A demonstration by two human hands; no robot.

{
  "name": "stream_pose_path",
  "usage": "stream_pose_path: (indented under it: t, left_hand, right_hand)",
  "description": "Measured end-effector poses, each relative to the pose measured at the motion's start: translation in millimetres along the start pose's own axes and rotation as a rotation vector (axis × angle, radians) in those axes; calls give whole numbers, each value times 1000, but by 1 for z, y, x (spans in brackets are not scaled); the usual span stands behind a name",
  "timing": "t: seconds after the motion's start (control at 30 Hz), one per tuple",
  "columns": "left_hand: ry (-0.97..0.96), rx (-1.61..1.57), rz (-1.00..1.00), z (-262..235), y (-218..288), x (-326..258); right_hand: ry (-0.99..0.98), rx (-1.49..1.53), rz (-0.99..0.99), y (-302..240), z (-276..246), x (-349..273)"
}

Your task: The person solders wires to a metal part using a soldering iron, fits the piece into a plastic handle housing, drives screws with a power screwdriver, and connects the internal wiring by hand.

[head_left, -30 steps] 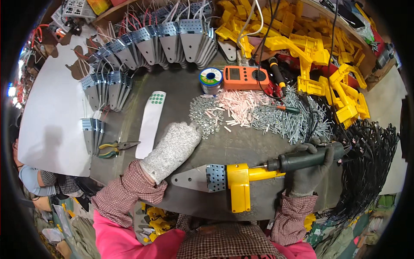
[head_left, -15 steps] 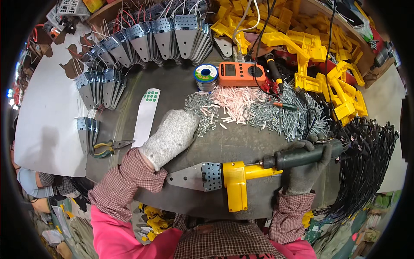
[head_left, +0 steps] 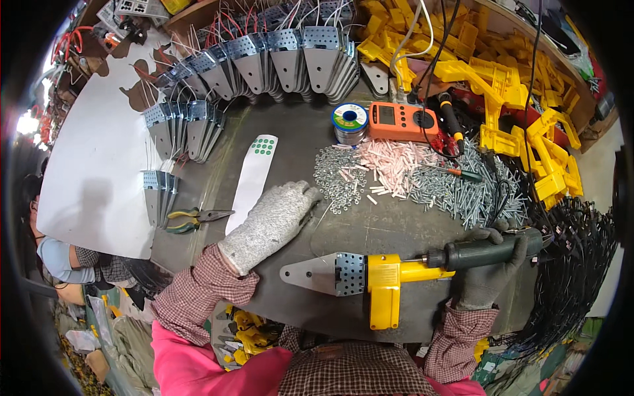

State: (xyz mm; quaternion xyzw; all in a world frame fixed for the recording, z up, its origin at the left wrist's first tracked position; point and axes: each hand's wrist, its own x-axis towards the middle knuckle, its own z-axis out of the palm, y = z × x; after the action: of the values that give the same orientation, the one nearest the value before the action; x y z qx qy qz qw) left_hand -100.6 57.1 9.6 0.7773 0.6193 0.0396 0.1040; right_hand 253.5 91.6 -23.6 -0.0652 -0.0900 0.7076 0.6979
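Observation:
My left hand (head_left: 271,221), in a light grey knitted glove, hovers or rests over the table just left of a pile of small nuts (head_left: 339,178). Its fingers curl downward; whatever they pinch is hidden. My right hand (head_left: 492,277), in a dark grey glove, grips a dark electric screwdriver (head_left: 485,252) lying nearly level. The screwdriver's bit points left along the handle of a yellow plastic housing (head_left: 383,297), reaching its body. A grey pointed metal plate (head_left: 314,273) with a perforated blue-grey cover (head_left: 351,274) extends left from that housing.
Behind lie pinkish sleeves (head_left: 389,165), screws (head_left: 472,191), a solder spool (head_left: 350,119) and an orange meter (head_left: 403,121). Pliers (head_left: 198,220) and a white strip (head_left: 254,175) are left. Metal plates (head_left: 287,63), yellow housings (head_left: 508,86) and black cables (head_left: 571,264) surround the work area.
The whole view has shifted, so the scene sits farther right. My left hand has drawn back from the nuts, toward me and leftward. The screwdriver stays at the yellow housing.

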Motion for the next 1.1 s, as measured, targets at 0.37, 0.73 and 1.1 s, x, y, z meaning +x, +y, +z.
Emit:
stream_pose_path:
  t: [0.37, 0.73, 1.1]
  left_hand:
    - [179, -123, 5, 18, 30, -8]
    - [388, -680, -3, 72, 71, -53]
    - [349, -726, 93, 74, 67, -54]
  right_hand:
    - [48, -43, -26, -1, -10, 1]
    - [-6, 55, -3, 16, -3, 2]
    - [-70, -2, -64, 17, 3, -2]
